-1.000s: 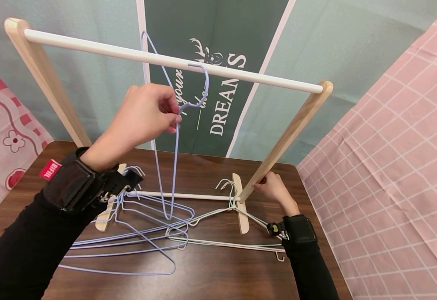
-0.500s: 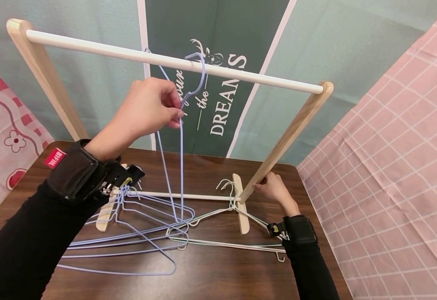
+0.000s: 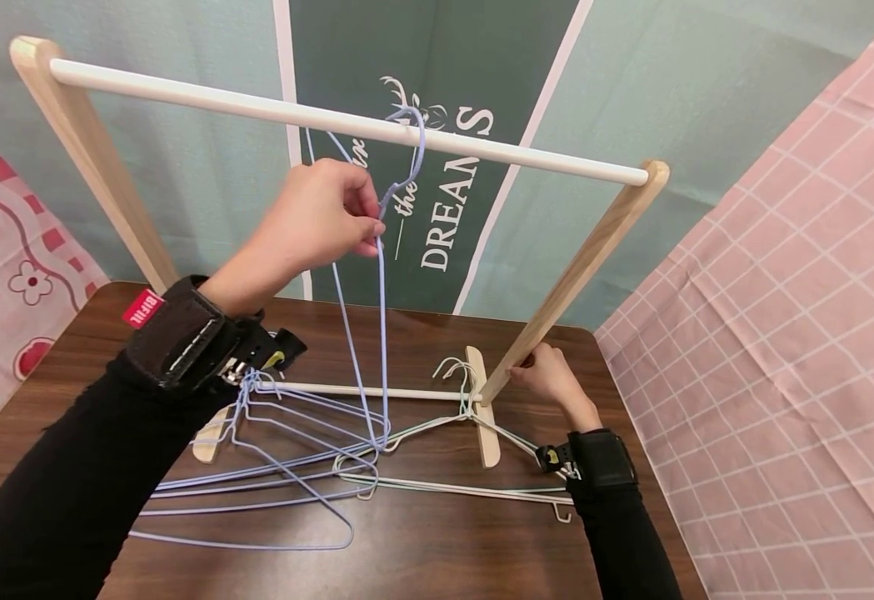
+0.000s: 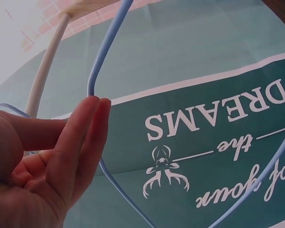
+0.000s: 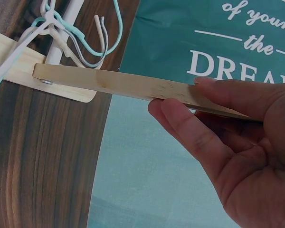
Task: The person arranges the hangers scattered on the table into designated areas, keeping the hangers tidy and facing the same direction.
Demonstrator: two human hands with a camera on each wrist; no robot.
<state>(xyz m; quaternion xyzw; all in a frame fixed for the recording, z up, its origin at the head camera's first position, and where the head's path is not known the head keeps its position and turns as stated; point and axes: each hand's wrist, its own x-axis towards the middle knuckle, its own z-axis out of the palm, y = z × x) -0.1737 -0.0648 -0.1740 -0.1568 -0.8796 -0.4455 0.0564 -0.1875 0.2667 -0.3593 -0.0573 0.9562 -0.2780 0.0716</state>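
At far left, left post [image 3: 97, 167] upright, carrying the white rod [image 3: 257, 105]; at its foot, a heap of blue hangers [image 3: 257, 547] on the bench [image 3: 437, 554]. Next rightward, the left grip [image 3: 332, 204]: narrow, thumb and fingertips pinching one hanger [image 3: 383, 317] at the neck, just below its hook [image 3: 421, 154]. Hanger sits near mid-rod; hook arcs over the top, crossing in front, tip on the far side. Whether it bears on the rod, cannot tell. Step in hand, as I read it: hooking this hanger onto the rod. Next move would call for lowering until the hook takes the weight, then letting go of the neck and drawing back without snagging the wire. Orientation: hook up, its tip turned away behind the rod; body seen almost edge-on. Long axis runs across the rod rather than along it: one corner high, beyond the rod to the left of the hook, the other dropping steeply toward the heap's right end. Contact down there unclear. Farther right, pale hangers [image 3: 474, 493] flat on the bench, hooks by the foot of the right post [image 3: 571, 283]. Right grip [image 3: 549, 379] narrow too, pinching that post low down, likely to steady the frame.
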